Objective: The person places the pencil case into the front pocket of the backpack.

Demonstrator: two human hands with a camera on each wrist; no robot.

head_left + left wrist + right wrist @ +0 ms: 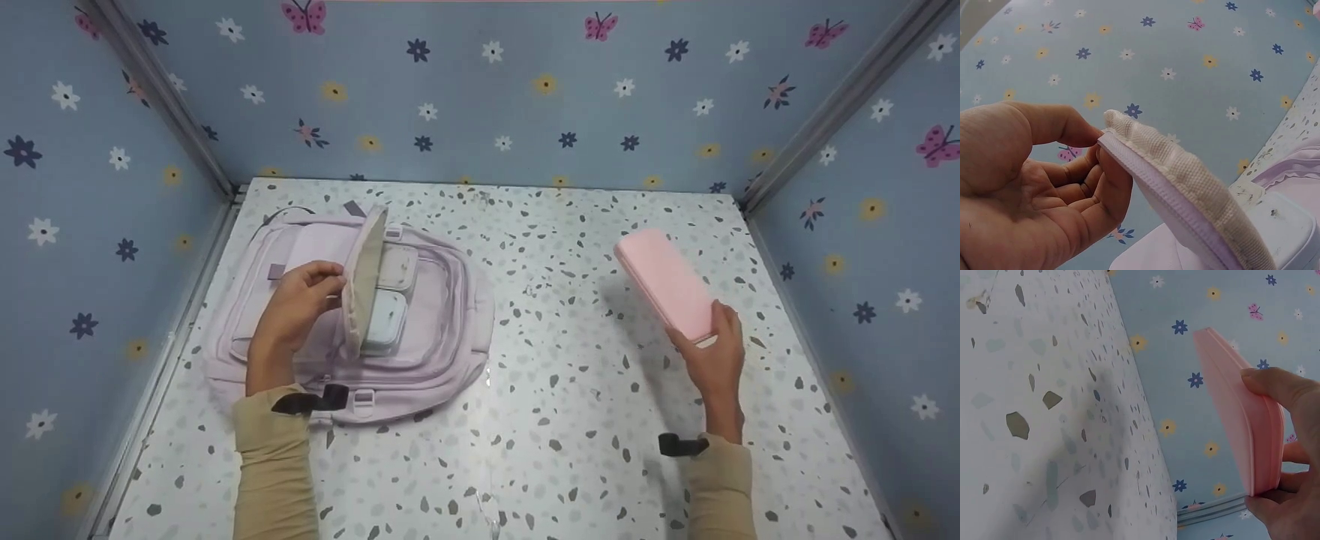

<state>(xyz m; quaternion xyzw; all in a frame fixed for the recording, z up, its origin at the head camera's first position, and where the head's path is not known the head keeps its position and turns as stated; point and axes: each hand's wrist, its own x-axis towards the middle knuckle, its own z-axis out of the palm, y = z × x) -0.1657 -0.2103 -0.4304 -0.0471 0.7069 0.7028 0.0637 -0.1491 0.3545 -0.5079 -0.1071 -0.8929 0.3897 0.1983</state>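
A lilac backpack [465,330] lies on its back at the left of the table. My left hand [296,300] pinches the zippered edge of its front flap [1185,174] between thumb and fingers, holding the flap raised. Inside the opened pocket sit two small lidded boxes, a greyish one [397,268] and a pale blue-white one [386,319]. On the right, my right hand [716,356] grips a pink oblong case [667,281] by its near end, thumb on one side and fingers on the other. The case is tilted above the tabletop, its shadow falling to the left.
The white speckled table [555,465] is bounded by blue flowered panels [480,90] at the back and both sides. Metal rails [161,105] run along the corners. A strap buckle [364,403] lies at the backpack's near edge.
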